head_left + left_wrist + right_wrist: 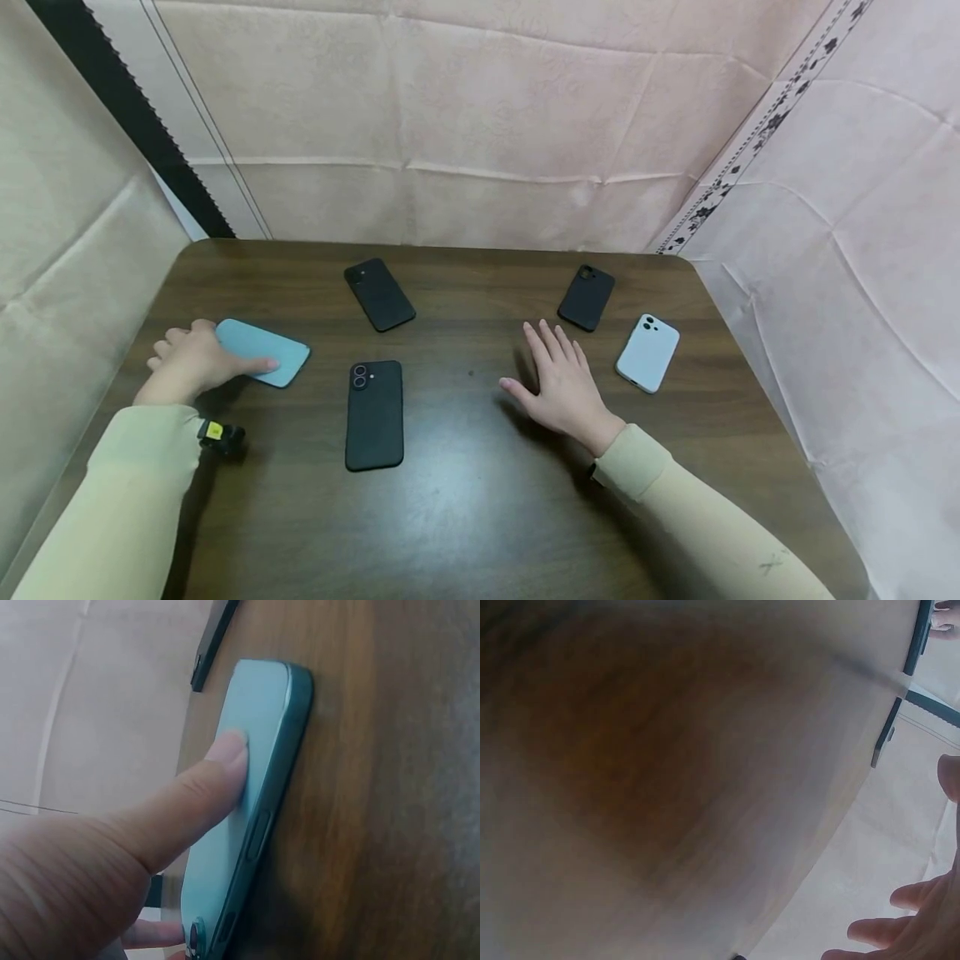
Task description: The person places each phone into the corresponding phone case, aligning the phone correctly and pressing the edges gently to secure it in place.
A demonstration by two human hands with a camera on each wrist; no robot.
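Light-blue phone is on the left side of the frame, back facing up, sitting at a slant near the left edge of a brown wood-look bench. Left hand has it: that grip is on the phone, thumb laid across its back and a finger by the camera end, going by the left wrist view. Can't tell whether it's raised off the bench at all. Down in the lower left there's a pale green sleeve, with a little black gadget with a yellow label at its cuff.

Moving right, left of centre you've got a big black phone lying pretty much straight, two round lenses near its top left corner. Up above that, a tilted dark phone lies near the bench's back edge.

Right of centre is the right hand, grip totally released, fingers spread, shadow falling just to its left. Its fingertips point up at a small black phone, which lies near them. Last one over is a whitish-blue phone, leaning a bit, lenses at the top, well apart from the light-blue one.
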